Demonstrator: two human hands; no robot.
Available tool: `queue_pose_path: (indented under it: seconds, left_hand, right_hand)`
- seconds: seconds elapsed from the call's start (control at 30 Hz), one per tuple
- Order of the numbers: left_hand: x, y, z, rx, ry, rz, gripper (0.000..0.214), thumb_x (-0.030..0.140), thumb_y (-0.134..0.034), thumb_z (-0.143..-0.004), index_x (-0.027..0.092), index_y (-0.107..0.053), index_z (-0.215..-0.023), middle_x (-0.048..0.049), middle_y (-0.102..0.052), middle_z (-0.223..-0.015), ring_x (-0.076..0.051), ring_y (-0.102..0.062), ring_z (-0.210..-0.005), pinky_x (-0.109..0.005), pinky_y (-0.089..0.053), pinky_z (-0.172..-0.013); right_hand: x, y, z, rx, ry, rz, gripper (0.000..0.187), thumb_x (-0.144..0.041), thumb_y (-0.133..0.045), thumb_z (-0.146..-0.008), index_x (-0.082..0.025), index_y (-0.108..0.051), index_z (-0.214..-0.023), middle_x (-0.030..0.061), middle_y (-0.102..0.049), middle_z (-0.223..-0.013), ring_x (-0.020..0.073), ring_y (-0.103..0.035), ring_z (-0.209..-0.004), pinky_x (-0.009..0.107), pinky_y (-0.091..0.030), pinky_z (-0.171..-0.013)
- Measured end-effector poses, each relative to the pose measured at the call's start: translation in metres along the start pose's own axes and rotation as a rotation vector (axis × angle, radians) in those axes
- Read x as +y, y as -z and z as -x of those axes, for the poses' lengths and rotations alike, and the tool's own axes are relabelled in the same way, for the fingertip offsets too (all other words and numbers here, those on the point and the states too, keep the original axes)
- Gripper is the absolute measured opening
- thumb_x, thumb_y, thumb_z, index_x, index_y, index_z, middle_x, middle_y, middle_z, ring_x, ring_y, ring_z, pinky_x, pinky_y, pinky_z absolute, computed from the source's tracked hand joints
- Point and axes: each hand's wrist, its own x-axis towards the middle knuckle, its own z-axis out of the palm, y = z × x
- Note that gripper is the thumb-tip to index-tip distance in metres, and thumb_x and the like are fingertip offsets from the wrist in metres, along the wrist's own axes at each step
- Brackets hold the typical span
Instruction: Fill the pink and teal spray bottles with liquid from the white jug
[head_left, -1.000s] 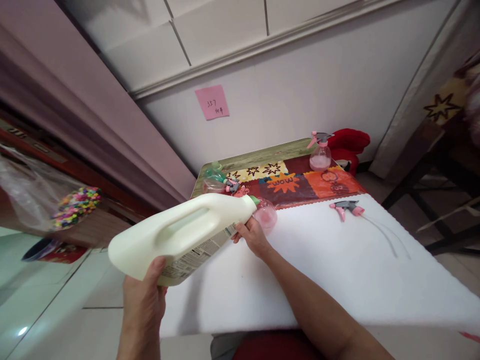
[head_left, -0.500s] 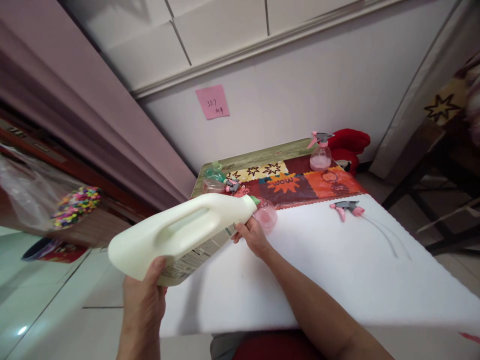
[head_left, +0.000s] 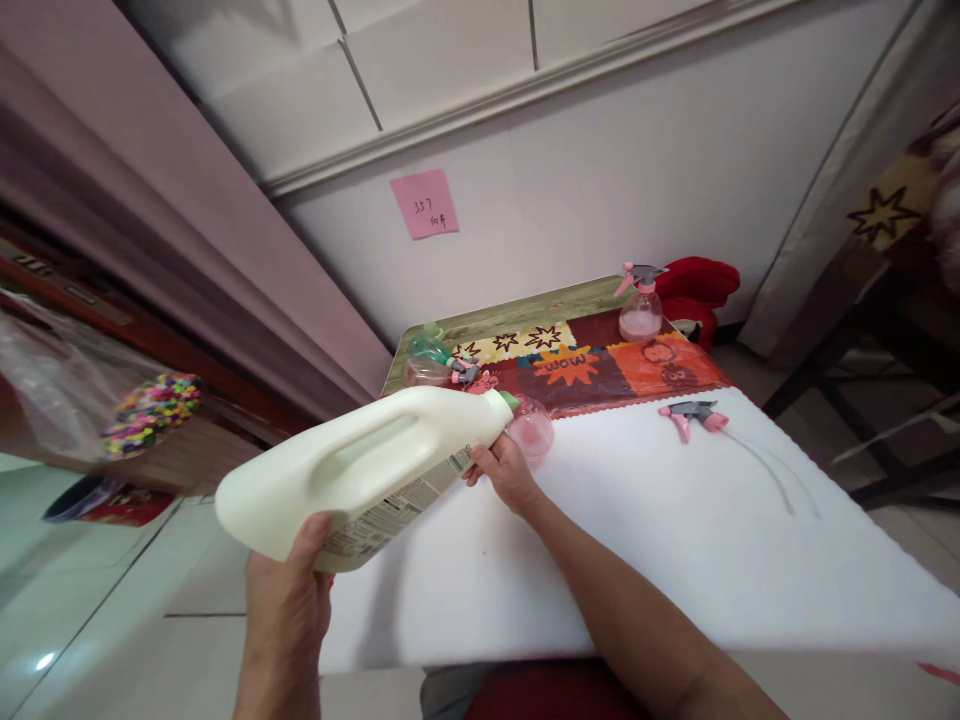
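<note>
My left hand (head_left: 289, 600) grips the bottom end of a large pale jug (head_left: 360, 465) with a moulded handle and a printed label. The jug is tipped on its side, and its mouth meets the opening of a small clear pink bottle (head_left: 531, 428) standing on the white pad (head_left: 675, 540). My right hand (head_left: 506, 470) is closed around the near side of that pink bottle, just under the jug's neck. A loose pink and grey spray head (head_left: 694, 415) with a long thin tube lies on the pad to the right.
A second pink spray bottle (head_left: 640, 308) stands at the far end on a patterned cloth (head_left: 600, 365). More small bottles (head_left: 435, 362) lie at the far left corner. A pink note (head_left: 424, 203) is on the wall. A red object (head_left: 697, 285) is behind the table; a bag of coloured beads (head_left: 150, 410) is left.
</note>
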Motion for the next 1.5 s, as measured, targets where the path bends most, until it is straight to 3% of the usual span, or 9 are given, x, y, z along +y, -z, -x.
queue_pose_path:
  seconds: [0.3,0.57,0.9,1.2,1.3,1.4,1.5]
  left_hand:
    - [0.001,0.0,0.002,-0.051,-0.022,0.025,0.078,0.034,-0.089,-0.051,0.025,-0.069,-0.126,-0.005,-0.074,-0.117,-0.027,-0.069,-0.104,-0.028,-0.061,-0.071]
    - [0.002,0.0,0.002,-0.027,-0.008,-0.025,0.085,0.04,-0.088,-0.05,0.025,-0.065,-0.131,-0.0056,-0.073,-0.119,-0.026,-0.069,-0.096,-0.02,-0.053,-0.051]
    - [0.007,-0.004,0.006,-0.043,-0.013,-0.01,0.078,0.032,-0.086,-0.047,0.022,-0.07,-0.122,-0.0068,-0.073,-0.117,-0.028,-0.069,-0.103,-0.023,-0.057,-0.057]
    - [0.007,-0.001,0.007,0.007,-0.014,-0.061,0.085,0.035,-0.087,-0.047,0.022,-0.069,-0.128,-0.0059,-0.074,-0.105,-0.022,-0.067,-0.077,-0.022,-0.049,-0.044]
    - [0.009,-0.002,0.008,-0.057,-0.053,-0.051,0.083,0.036,-0.087,-0.05,0.02,-0.068,-0.13,-0.0045,-0.074,-0.098,-0.017,-0.061,-0.065,-0.019,-0.04,-0.039]
    - [0.012,-0.002,0.009,-0.127,-0.101,-0.035,0.077,0.035,-0.085,-0.055,0.019,-0.069,-0.127,-0.0034,-0.073,-0.091,-0.014,-0.058,-0.062,-0.018,-0.039,-0.039]
    - [0.013,-0.003,0.009,-0.1,-0.09,-0.046,0.074,0.037,-0.085,-0.053,0.017,-0.07,-0.123,-0.0042,-0.074,-0.091,-0.016,-0.059,-0.063,-0.019,-0.039,-0.038]
  right_hand:
    - [0.001,0.001,0.0,0.0,-0.003,0.01,0.049,-0.058,-0.075,-0.077,-0.018,-0.055,-0.096,-0.0009,-0.067,-0.067,0.0143,-0.065,-0.053,0.026,-0.057,-0.049]
    - [0.001,0.001,0.0,-0.009,-0.002,0.009,0.05,-0.059,-0.075,-0.077,-0.018,-0.055,-0.096,-0.0009,-0.068,-0.068,0.0139,-0.066,-0.053,0.026,-0.058,-0.049]
    - [0.003,0.001,0.0,0.006,-0.004,0.008,0.05,-0.059,-0.075,-0.077,-0.018,-0.055,-0.097,0.0007,-0.07,-0.069,0.0149,-0.067,-0.054,0.026,-0.056,-0.049]
    - [0.003,0.001,0.001,0.0,-0.003,0.013,0.05,-0.058,-0.074,-0.078,-0.017,-0.056,-0.098,0.001,-0.07,-0.068,0.0155,-0.067,-0.054,0.027,-0.056,-0.05]
    - [0.003,0.001,0.001,0.001,-0.004,0.008,0.05,-0.058,-0.075,-0.078,-0.016,-0.057,-0.099,0.0013,-0.07,-0.069,0.0158,-0.067,-0.055,0.027,-0.057,-0.05]
    - [0.003,0.001,0.001,0.002,0.0,-0.001,0.051,-0.059,-0.076,-0.077,-0.017,-0.057,-0.099,0.0013,-0.071,-0.07,0.016,-0.067,-0.055,0.027,-0.057,-0.049]
    - [0.003,0.001,0.001,0.001,0.002,-0.007,0.05,-0.058,-0.076,-0.077,-0.017,-0.058,-0.098,0.0008,-0.07,-0.07,0.0155,-0.067,-0.055,0.027,-0.057,-0.049]
